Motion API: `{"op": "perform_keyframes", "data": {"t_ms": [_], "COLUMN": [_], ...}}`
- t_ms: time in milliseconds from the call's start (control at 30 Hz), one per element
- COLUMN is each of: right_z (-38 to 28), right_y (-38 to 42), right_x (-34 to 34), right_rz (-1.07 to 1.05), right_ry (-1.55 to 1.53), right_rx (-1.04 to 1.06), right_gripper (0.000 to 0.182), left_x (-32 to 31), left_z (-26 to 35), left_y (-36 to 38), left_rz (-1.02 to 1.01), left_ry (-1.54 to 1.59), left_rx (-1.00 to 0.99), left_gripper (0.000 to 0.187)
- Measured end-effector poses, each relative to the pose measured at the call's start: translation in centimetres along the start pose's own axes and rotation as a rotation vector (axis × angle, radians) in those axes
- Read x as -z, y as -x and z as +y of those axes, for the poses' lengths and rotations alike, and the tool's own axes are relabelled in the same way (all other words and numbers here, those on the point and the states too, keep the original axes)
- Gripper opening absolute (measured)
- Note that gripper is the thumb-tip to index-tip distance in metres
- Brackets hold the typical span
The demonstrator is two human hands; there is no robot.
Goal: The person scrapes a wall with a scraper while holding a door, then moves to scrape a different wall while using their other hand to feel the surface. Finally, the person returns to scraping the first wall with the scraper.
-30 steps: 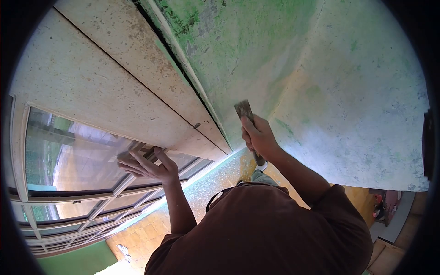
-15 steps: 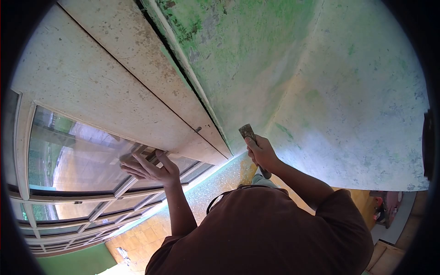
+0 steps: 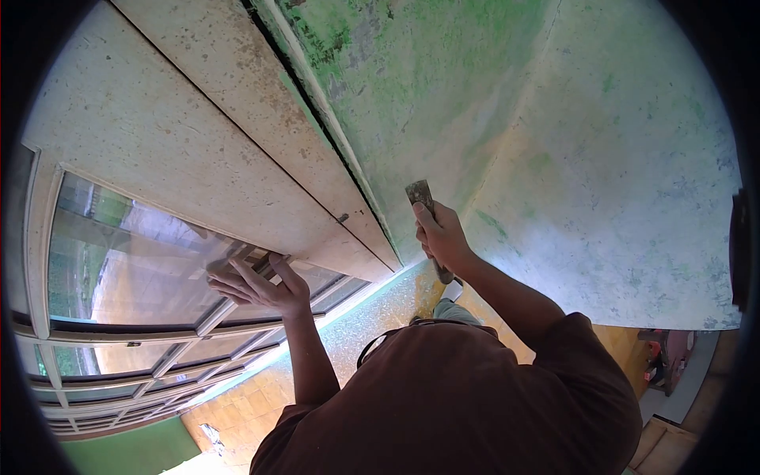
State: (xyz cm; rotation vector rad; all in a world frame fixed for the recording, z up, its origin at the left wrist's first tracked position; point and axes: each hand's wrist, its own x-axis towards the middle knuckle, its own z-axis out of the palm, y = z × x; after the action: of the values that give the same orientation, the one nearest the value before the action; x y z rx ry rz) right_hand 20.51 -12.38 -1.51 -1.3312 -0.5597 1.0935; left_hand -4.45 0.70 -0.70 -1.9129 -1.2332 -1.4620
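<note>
My right hand (image 3: pixel 443 235) is wrapped round the handle of a scraper (image 3: pixel 419 191). Its flat, stained metal blade points up toward the wall, and the handle end sticks out below my fist. In front of the blade is the green, patchy wall (image 3: pixel 443 95), with faded and worn paint. My left hand (image 3: pixel 265 289) is at the window frame, its fingers stretched out and the thumb apart. It overlaps the glass pane (image 3: pixel 150 261) and a frame bar; the palm side is partly hidden.
Pale, stained boards (image 3: pixel 198 134) run beside the wall, with a dark gap along its edge. Below lies a tiled floor (image 3: pixel 245 404), and my foot (image 3: pixel 452 290) shows under the scraper. A dark reddish piece of furniture (image 3: pixel 671 360) stands at the lower right.
My right hand has moved up and slightly left with the scraper, uncovering more of my foot. The left hand has stayed almost in place.
</note>
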Motion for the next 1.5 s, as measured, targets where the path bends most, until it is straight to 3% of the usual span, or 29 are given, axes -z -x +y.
{"op": "perform_keyframes", "data": {"t_ms": [267, 333, 367, 467, 667, 700, 767, 867, 1067, 1100, 1167, 1300, 1367, 1500], "right_z": [3.4, 1.0, -0.7, -2.3, 2.1, 1.8, -1.2, -2.7, 0.8, 0.3, -3.0, -2.2, 0.7, 0.3], "right_y": [2.1, -0.4, -1.0, 0.4, 1.6, 0.8, -0.8, 1.1, 1.5, 0.8, 0.0, 2.1, 2.7, 1.0], "right_x": [0.7, -0.1, -0.8, -0.9, 0.0, -0.2, -1.2, -1.3, -1.2, -1.4, -2.6, -2.1, -1.4, -2.6], "right_rz": [-0.002, 0.063, 0.043, -0.002, 0.056, 0.057, 0.027, 0.040, 0.062, 0.063, -0.017, 0.005, 0.027, 0.039], "right_ry": [0.087, 0.141, 0.072, 0.035, 0.133, 0.132, 0.067, 0.019, 0.116, 0.112, 0.023, 0.045, 0.057, 0.124], "right_rx": [-0.026, 0.137, 0.317, 0.167, 0.005, 0.003, 0.277, 0.182, 0.014, 0.011, 0.251, 0.185, 0.020, 0.095], "right_gripper": [0.032, 0.034, 0.036, 0.036, 0.034, 0.034, 0.035, 0.035, 0.035, 0.035, 0.035, 0.035, 0.034, 0.035], "left_x": [-0.3, -0.1, 0.0, -0.2, -0.3, -0.2, -0.3, -0.3, -0.3, -0.3, -0.3, -0.4, -0.3, -0.2], "left_z": [-0.2, 0.2, 0.3, -0.2, -0.3, -0.3, -0.1, -0.2, -0.3, -0.4, -0.3, -0.2, -0.2, -0.2], "left_y": [-0.1, -0.3, -0.3, -0.1, 0.0, 0.0, 0.0, 0.0, 0.1, 0.1, 0.1, -0.1, -0.1, -0.1], "left_rz": [0.020, 0.014, 0.009, 0.023, 0.032, 0.030, 0.037, 0.038, 0.023, 0.020, 0.025, 0.063, 0.034, 0.022], "left_ry": [-0.001, 0.006, 0.006, 0.021, -0.031, -0.030, -0.021, -0.007, 0.015, 0.015, 0.012, 0.011, 0.029, 0.030], "left_rx": [-0.010, -0.006, -0.001, -0.013, -0.006, -0.006, 0.006, 0.003, -0.010, -0.013, -0.010, -0.028, -0.027, -0.037], "left_gripper": [0.065, 0.064, 0.064, 0.064, 0.066, 0.066, 0.065, 0.066, 0.063, 0.063, 0.063, 0.065, 0.064, 0.064]}}
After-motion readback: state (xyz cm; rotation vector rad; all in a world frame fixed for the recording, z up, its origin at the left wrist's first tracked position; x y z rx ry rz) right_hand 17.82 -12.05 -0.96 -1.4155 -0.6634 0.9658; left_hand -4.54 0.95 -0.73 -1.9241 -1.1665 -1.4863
